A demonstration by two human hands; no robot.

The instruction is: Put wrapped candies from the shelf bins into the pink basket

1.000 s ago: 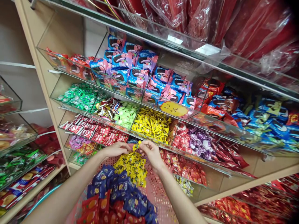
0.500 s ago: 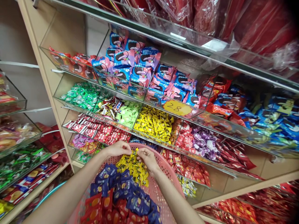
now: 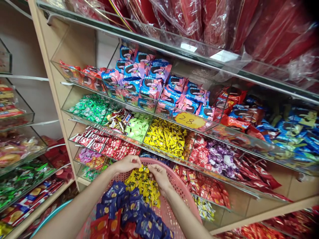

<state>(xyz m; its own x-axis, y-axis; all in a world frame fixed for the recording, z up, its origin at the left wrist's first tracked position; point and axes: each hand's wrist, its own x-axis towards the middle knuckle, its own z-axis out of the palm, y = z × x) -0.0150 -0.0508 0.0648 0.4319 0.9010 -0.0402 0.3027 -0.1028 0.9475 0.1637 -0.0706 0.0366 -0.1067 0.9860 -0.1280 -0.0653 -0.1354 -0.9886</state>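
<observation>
Both my hands meet over a pink plastic basket (image 3: 185,196) held low in front of the shelves. My left hand (image 3: 127,163) and my right hand (image 3: 158,176) each pinch a small yellow wrapped candy (image 3: 144,169) at the top of a yellow candy pile (image 3: 144,187) in the basket. Nearer to me in the basket lie blue packets (image 3: 132,205) and red packets (image 3: 104,225). Straight behind my hands, a clear shelf bin holds the same yellow candies (image 3: 165,136).
Tilted clear bins hold green candies (image 3: 91,107), light-green candies (image 3: 137,125), red packets (image 3: 104,142), purple and red sweets (image 3: 214,156) and blue-pink cookie packs (image 3: 149,79). A yellow "28" price tag (image 3: 188,120) sticks on one bin front. More shelves stand at left (image 3: 17,146).
My hands lowered from just above the basket onto the yellow pile, still pinching the candy. The view tilted so that the shelves sit lower in the picture.
</observation>
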